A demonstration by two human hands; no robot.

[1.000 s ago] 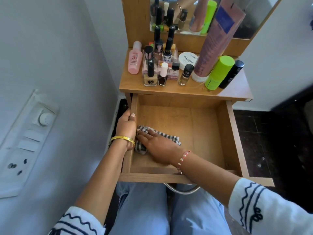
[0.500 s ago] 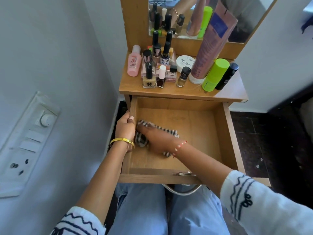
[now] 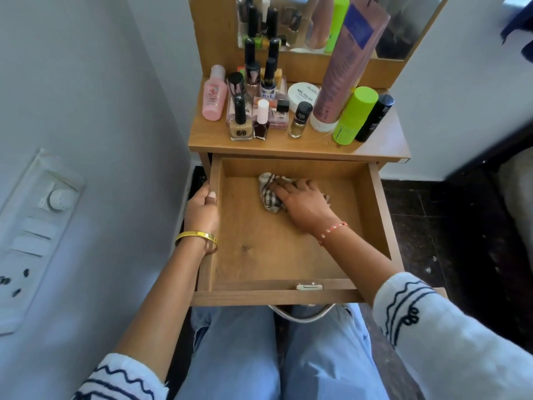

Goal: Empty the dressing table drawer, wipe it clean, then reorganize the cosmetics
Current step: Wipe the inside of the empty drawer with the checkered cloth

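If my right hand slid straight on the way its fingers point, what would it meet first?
Probably the drawer's back wall, pushing the checked cloth under the right hand ahead of it; depth is hard to judge.

I see soft daylight, brightest on the white wall (image 3: 461, 96) at the top right. The table top (image 3: 386, 140) has a pale shine at its right corner. The drawer (image 3: 288, 255) is well lit, with a soft shadow along its back edge. The floor (image 3: 461, 226) on the right is very dark. The switch plate (image 3: 34, 226) at the left edge looks bent and stretched. The sleeves (image 3: 461, 342) at the bottom look a little blurry. The mirror (image 3: 409, 30) looks hazy.
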